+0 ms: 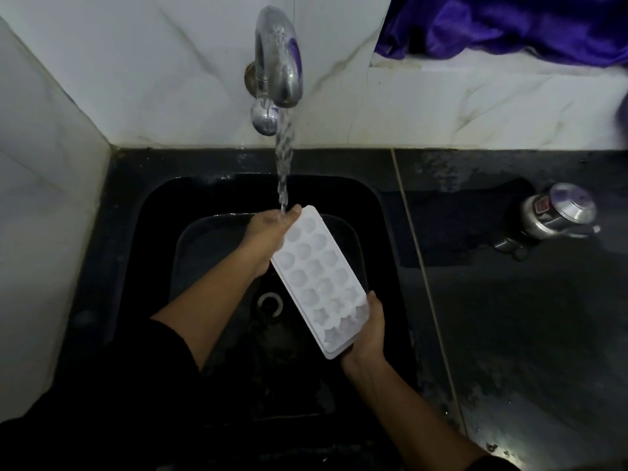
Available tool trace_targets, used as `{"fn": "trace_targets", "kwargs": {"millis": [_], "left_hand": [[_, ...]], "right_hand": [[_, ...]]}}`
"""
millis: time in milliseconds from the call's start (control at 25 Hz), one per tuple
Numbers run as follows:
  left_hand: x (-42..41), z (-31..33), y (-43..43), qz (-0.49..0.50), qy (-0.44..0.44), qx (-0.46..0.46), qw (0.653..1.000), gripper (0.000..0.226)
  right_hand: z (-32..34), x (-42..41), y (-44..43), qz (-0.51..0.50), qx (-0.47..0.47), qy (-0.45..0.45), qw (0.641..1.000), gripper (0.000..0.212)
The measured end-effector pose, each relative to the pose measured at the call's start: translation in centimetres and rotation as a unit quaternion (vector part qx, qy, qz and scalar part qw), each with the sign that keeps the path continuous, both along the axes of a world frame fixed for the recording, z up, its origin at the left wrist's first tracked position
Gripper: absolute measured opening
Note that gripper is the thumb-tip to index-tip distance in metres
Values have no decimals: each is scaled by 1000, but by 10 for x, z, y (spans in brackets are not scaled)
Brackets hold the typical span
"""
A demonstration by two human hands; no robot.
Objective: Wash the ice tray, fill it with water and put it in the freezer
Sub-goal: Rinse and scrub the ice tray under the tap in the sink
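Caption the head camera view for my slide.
Left hand and right hand hold a white plastic ice tray over a black sink under a running chrome tap.

A white, matt plastic ice tray (319,283), a glossy chromed metal tap (280,59), polished marble-look wall tiles (136,62) and shiny purple cloth (509,25) are seen.

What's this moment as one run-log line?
stage: washing | tap: running | left hand: holds ice tray far end, under stream | right hand: holds near end | place: over sink

White marble walls (136,62), black countertop (509,334)
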State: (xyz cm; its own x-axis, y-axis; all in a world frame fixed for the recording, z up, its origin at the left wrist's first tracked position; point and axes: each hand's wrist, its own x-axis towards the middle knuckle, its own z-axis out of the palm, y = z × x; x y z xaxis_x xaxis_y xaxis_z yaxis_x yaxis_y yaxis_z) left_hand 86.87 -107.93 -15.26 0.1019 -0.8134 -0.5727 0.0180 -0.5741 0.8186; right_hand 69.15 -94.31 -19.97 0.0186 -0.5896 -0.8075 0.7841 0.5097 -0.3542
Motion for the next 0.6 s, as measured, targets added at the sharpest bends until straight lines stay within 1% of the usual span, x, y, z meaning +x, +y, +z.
{"fn": "trace_targets", "kwargs": {"millis": [40, 80, 120, 200, 240, 280, 320, 360, 400, 440, 520, 600], "left_hand": [[2, 3, 0, -38, -9, -20, 999, 27], [6, 5, 0, -73, 6, -31, 997, 21], [12, 7, -2, -101, 42, -30, 994, 20], [24, 11, -2, -158, 116, -9, 981, 30], [28, 12, -1, -175, 132, -4, 976, 33], [30, 8, 0, -165, 126, -5, 978, 33], [30, 8, 1, -139, 112, -13, 984, 28], [29, 5, 2, -95, 92, -20, 991, 20], [29, 4, 4, -50, 75, -24, 996, 14], [31, 1, 5, -14, 60, -24, 998, 14], [44, -9, 10, 48, 41, -8, 998, 20], [63, -21, 18, 105, 10, 10, 994, 29]], "right_hand": [[-2, -1, -1, -3, 2, 3, 1000, 64], [-6, -3, -2, -10, 8, 10, 1000, 65], [-7, -5, -4, -7, 16, 9, 1000, 67], [-13, -8, -7, -1, 32, 11, 999, 68], [-14, -8, -9, 3, 35, 25, 999, 69], [-15, -8, -10, 16, 34, 48, 998, 74], [-14, -6, -13, 28, 24, 63, 997, 84], [-10, -3, -15, 37, 22, 76, 996, 95], [-7, 0, -18, 45, 21, 99, 994, 98], [-2, 2, -22, 53, 17, 140, 989, 91], [10, 5, -35, 85, -1, 229, 970, 63], [24, 8, -50, 140, -38, 262, 954, 46]]}}
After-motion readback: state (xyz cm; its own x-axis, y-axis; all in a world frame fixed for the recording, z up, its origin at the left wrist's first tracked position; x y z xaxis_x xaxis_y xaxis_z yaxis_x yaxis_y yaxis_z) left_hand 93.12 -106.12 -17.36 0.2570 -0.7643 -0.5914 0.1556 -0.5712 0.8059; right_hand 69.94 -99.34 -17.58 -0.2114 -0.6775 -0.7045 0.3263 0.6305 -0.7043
